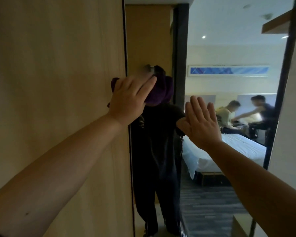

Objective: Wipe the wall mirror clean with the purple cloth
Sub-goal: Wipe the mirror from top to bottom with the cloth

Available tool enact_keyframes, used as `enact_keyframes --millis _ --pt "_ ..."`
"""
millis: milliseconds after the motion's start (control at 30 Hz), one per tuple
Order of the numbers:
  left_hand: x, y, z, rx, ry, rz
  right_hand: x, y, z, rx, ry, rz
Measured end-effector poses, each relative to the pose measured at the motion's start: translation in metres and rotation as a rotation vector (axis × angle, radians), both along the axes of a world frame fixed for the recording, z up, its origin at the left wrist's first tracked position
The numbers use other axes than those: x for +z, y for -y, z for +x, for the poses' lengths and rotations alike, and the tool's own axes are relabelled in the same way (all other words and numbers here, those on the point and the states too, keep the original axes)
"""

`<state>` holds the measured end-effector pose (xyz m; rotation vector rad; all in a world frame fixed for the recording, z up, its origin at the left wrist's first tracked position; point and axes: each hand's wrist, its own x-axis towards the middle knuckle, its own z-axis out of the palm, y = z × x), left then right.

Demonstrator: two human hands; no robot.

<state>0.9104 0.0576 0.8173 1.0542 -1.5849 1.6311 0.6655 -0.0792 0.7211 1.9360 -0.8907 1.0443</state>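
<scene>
The tall wall mirror [220,53] fills the middle and right of the view, framed by a thin dark edge. My left hand [128,100] presses the bunched purple cloth [159,90] flat against the glass near the mirror's left edge, fingers straight. To the right and slightly lower, my right hand [201,121] lies flat on the mirror with fingers straight and together, holding nothing. The glass reflects me in dark clothes, partly hidden behind the cloth and my hands.
A light wooden panel [58,82] borders the mirror on the left. A pale wall [290,117] borders it on the right. The reflection shows a white bed, dark carpet and two people seated at the far side of the room.
</scene>
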Motion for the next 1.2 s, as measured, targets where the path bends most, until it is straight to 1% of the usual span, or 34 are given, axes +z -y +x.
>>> enact_keyframes --millis 67,133,233,367,433,500,633,700,767,900,967,1033,1100,1200 --pt "0.008 0.016 -0.006 -0.002 0.046 0.015 -0.003 0.008 0.0 0.015 0.006 -0.025" --pt "0.006 0.032 -0.008 0.05 0.04 0.092 -0.005 0.016 -0.001 0.062 0.014 -0.054" --pt "-0.024 0.046 -0.01 0.144 -0.024 0.13 -0.007 0.02 -0.004 0.163 0.019 -0.121" --pt "-0.095 0.049 -0.012 0.116 0.003 0.129 -0.008 0.026 -0.012 0.279 0.027 -0.155" --pt "-0.134 0.05 -0.011 0.093 0.013 0.115 -0.009 0.031 -0.017 0.304 0.033 -0.2" --pt "-0.179 0.05 -0.009 0.076 0.01 0.142 -0.011 0.035 -0.018 0.316 0.038 -0.234" --pt "-0.276 0.042 -0.003 0.146 0.064 0.217 -0.018 0.037 -0.026 0.33 0.047 -0.22" --pt "-0.298 0.039 -0.002 0.149 0.035 0.211 -0.026 0.036 -0.033 0.336 0.034 -0.209" --pt "-0.295 0.034 -0.005 0.137 -0.008 0.239 -0.032 0.035 -0.042 0.341 0.032 -0.179" --pt "-0.265 0.021 -0.022 0.085 -0.079 0.338 -0.035 0.034 -0.071 0.313 0.086 -0.045" --pt "-0.243 0.018 -0.035 0.054 -0.123 0.314 -0.029 0.036 -0.09 0.285 0.102 0.002" --pt "-0.204 0.02 -0.051 0.025 -0.15 0.222 -0.021 0.043 -0.11 0.246 0.119 0.024" --pt "-0.151 0.026 -0.066 -0.006 -0.156 0.148 -0.016 0.051 -0.124 0.201 0.118 0.045" --pt "-0.062 0.045 -0.089 0.008 -0.083 0.052 -0.016 0.062 -0.131 0.18 0.099 -0.007"
